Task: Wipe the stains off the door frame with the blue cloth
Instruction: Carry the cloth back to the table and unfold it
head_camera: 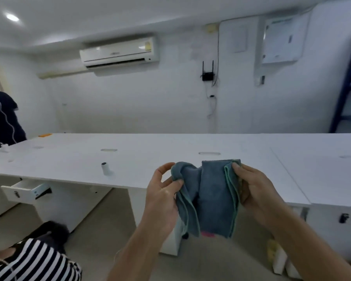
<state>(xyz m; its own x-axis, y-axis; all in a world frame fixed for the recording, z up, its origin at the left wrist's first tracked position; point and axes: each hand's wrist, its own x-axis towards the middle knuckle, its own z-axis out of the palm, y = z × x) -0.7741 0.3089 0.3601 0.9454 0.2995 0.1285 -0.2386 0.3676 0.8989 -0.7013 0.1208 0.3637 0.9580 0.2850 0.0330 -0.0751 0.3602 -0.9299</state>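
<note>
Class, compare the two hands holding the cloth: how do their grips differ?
The left hand pinches a bunched fold of the cloth with its thumb, fingers loosely curled. The right hand grips the flatter, folded edge, fingertips on top. The left sits slightly lower. Both hold the cloth up over the floor, before the desk.

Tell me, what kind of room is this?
Probably an office or workroom. Long white desks with cable holes run across it, an air conditioner and a router hang on the wall, and a desk drawer stands open.
</note>
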